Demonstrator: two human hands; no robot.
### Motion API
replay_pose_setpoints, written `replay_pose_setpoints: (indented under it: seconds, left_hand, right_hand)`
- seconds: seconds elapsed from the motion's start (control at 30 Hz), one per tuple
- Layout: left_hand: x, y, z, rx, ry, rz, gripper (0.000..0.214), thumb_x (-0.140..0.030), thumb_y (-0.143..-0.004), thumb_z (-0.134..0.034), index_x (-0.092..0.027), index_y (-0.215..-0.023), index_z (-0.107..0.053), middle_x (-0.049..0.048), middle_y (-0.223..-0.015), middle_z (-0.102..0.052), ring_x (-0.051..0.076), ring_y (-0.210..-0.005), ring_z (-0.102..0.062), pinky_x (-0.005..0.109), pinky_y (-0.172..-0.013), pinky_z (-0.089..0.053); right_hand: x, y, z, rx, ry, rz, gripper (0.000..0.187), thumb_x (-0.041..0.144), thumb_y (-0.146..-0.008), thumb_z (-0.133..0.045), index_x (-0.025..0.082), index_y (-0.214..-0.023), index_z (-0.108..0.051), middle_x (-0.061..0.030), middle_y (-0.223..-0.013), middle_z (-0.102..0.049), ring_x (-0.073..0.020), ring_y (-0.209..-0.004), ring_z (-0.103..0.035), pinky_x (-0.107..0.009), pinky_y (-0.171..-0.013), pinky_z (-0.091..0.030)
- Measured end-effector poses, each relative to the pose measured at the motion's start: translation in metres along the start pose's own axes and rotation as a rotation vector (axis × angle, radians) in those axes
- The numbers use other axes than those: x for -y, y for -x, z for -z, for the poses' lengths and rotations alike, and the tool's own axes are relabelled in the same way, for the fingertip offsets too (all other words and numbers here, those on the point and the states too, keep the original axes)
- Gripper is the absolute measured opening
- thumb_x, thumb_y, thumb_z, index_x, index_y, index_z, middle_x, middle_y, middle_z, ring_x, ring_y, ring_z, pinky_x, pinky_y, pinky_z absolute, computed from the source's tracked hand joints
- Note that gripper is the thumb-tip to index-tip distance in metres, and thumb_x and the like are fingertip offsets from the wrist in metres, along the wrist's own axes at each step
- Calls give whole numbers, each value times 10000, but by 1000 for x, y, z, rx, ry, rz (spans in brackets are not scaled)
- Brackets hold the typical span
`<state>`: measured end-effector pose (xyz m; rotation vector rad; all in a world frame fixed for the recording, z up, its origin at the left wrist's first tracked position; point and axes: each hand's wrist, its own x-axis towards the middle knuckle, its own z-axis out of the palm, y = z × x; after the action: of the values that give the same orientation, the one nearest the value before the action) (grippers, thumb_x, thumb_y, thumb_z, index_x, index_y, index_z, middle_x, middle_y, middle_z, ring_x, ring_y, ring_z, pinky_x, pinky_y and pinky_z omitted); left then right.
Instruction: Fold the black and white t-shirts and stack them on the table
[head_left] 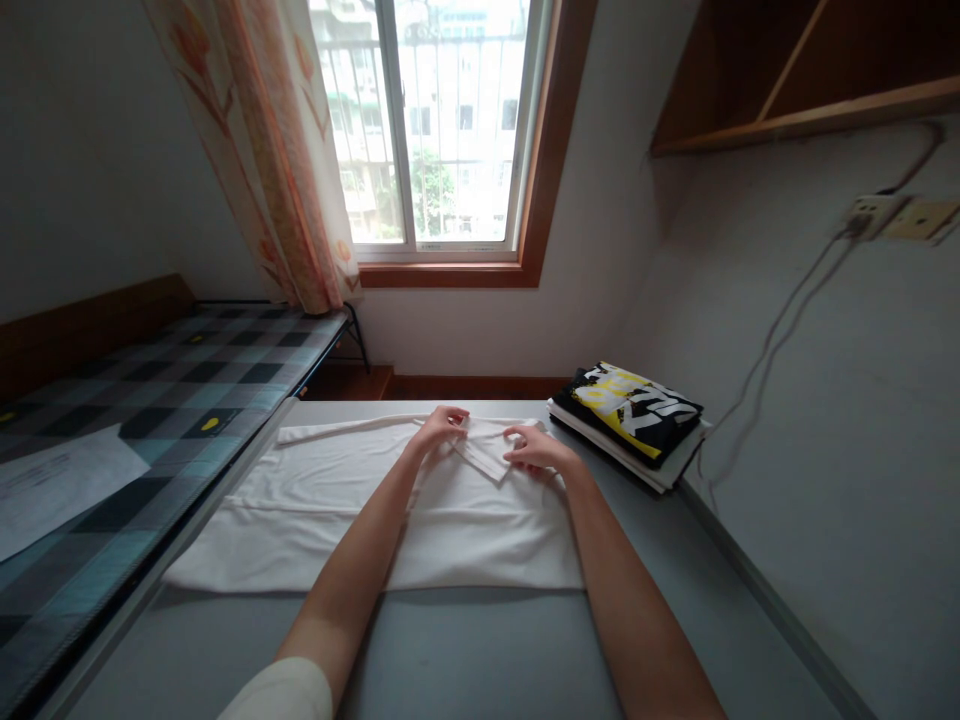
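Nearest: a pale sleeve (289,688) on the person's left arm, both bare forearms reaching forward over a grey table (487,645). White garment (480,550) lies on that table, laid out mostly flat and crosswise, near edge fairly straight, light wrinkles on its left half. Small pointed flap (484,458) folded over near its far edge, tip towards the person.

Left hand (444,428) is on the garment at the flap's left side, fingers bent. Can't tell if cloth is pinched there. Right hand (538,448) is at the flap's right side, thumb and index curled towards it; can't tell whether they're clamped on fabric either.

Right of the garment, against the wall side: folded stack, black cloth with yellow/white print (630,415) on top, white layers below. Left of the table: bed with checked mattress (255,345), paper sheet (67,485) on it.

Further back: floral curtain (251,130) left of a wood-framed window (465,150). Right wall: socket (872,214) with cord (787,310) hanging down, wooden shelf (810,118) above.
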<state>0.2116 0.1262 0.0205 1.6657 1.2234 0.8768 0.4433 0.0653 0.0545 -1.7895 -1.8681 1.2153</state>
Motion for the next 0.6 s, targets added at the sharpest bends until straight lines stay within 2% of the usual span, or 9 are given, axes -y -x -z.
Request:
replay_pose_setpoints:
  seconds: [0.1,0.17,0.37,0.5,0.6]
  left_hand:
    - [-3,2,-3,-57,-85,-26,390,-90,-556,-718,-118,-945,-732,65,-910,-660,172,-800,-605,290,-752,-492]
    - [-3,3,-5,-72,-177,-68,373,-99,-573,-708,-139,-943,-735,61,-962,-635,175,-844,-598,281,-785,-487]
    - [2,4,-8,-26,-391,-132,380,-150,-634,-682,-179,-1011,-721,26,-944,-580,153,-822,-576,238,-755,-471]
    - [0,6,-6,-22,-405,-114,355,-181,-649,-697,-178,-1004,-722,22,-918,-580,161,-819,-572,246,-753,-467]
    - [-6,8,-6,-18,-464,-142,339,-185,-665,-703,-181,-1002,-730,56,-994,-596,202,-917,-570,284,-818,-464]
  right_hand:
    - [-5,-5,2,-306,36,-29,505,271,-805,-617,148,-1290,-550,-64,-800,-696,-144,-598,-614,-207,-518,-457]
    - [-9,-9,2,-444,77,-49,505,292,-825,-583,146,-1307,-548,-98,-923,-708,-174,-706,-655,-228,-600,-482]
    - [-19,-19,0,-511,241,-54,312,257,-871,-483,134,-1068,-693,-138,-1049,-687,-227,-1001,-627,-246,-795,-455]
    - [-16,-12,-3,-522,308,-116,276,205,-830,-520,166,-1034,-702,-154,-1160,-610,-242,-1011,-599,-284,-816,-440]
    - [-7,-4,-6,-573,419,-141,307,171,-836,-507,193,-1087,-682,-166,-1233,-531,-254,-1010,-569,-321,-824,-427]
